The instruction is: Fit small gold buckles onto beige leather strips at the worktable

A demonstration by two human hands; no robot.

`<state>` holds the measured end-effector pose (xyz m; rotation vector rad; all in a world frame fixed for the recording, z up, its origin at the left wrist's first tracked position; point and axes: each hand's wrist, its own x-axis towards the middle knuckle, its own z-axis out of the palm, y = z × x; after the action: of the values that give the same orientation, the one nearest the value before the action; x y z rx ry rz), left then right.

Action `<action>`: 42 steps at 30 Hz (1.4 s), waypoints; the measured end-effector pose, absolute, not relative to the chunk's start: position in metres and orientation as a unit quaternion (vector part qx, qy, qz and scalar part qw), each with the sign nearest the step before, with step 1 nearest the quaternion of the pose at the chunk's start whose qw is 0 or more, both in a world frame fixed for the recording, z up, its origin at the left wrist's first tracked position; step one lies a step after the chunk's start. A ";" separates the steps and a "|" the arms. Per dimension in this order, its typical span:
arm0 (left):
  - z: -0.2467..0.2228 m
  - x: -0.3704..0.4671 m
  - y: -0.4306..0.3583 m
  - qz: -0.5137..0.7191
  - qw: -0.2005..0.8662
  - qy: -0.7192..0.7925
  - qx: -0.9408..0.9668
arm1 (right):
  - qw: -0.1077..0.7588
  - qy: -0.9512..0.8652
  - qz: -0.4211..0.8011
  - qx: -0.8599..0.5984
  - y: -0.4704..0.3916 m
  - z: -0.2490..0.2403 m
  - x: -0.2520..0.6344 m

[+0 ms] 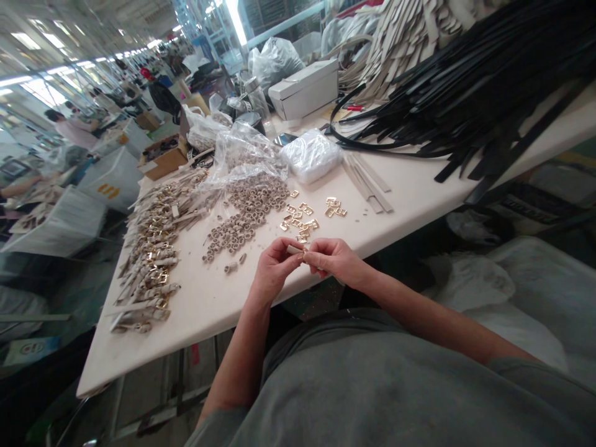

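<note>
Pinches a short beige strip (294,249) between thumb and forefinger of the left hand (274,267), just above the near edge of the table (200,310). Presses thumb and fingertips of the right hand (336,256) together on a small gold metal piece (305,253), just right of the strip and seemingly touching it. Cannot tell any join between the two, nor the exact place of the remaining fingertips, with knuckles covering much of both. Looks very light, to judge from the slimness of the strip, and probably bends like leather without going limp; hardly fragile, though perhaps liable to crease under a hard fold. Probably stays rigid and smooth in the metal part, so apt to slip or twist in bare fingertips. Best taken flat by the strip, close to the metal, with the metal itself gripped by opposite edges. See more gold buckles (298,221) scattered just beyond the hands, a heap of beige loops (237,230) farther left, straps with gold fittings (156,254) along the left side, and loose strips (382,203) on the far right.
</note>
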<state>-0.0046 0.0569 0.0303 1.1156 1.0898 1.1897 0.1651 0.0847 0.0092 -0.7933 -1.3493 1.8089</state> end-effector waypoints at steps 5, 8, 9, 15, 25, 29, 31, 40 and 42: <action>0.022 0.000 0.054 0.558 0.573 0.455 0.392 | 0.394 -0.585 0.618 -0.347 0.085 0.013 0.165; 0.016 0.002 0.051 0.572 0.587 0.438 0.369 | 0.403 -0.608 0.579 -0.364 0.084 0.013 0.164; 0.014 0.003 0.051 0.575 0.582 0.438 0.373 | 0.404 -0.613 0.573 -0.365 0.084 0.012 0.164; 0.012 -0.002 0.053 0.584 0.556 0.468 0.362 | 0.345 -0.635 0.610 -0.327 0.090 0.012 0.166; 0.018 -0.012 0.056 0.579 0.546 0.496 0.346 | 0.252 -0.755 0.504 -0.335 0.093 0.031 0.181; 0.015 -0.009 0.058 0.537 0.560 0.508 0.375 | 0.272 -0.793 0.415 -0.353 0.092 0.029 0.179; 0.014 -0.007 0.059 0.521 0.557 0.507 0.402 | 0.281 -0.804 0.392 -0.348 0.093 0.026 0.177; 0.002 -0.008 0.056 0.481 0.605 0.472 0.424 | 0.295 -0.783 0.457 -0.301 0.088 0.020 0.179; 0.000 -0.007 0.054 0.474 0.604 0.479 0.425 | 0.296 -0.776 0.472 -0.297 0.087 0.020 0.179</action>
<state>-0.0074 0.0539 -0.0004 0.9849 1.1089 1.0979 0.1795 0.0866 0.0199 -0.7904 -2.0634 1.2542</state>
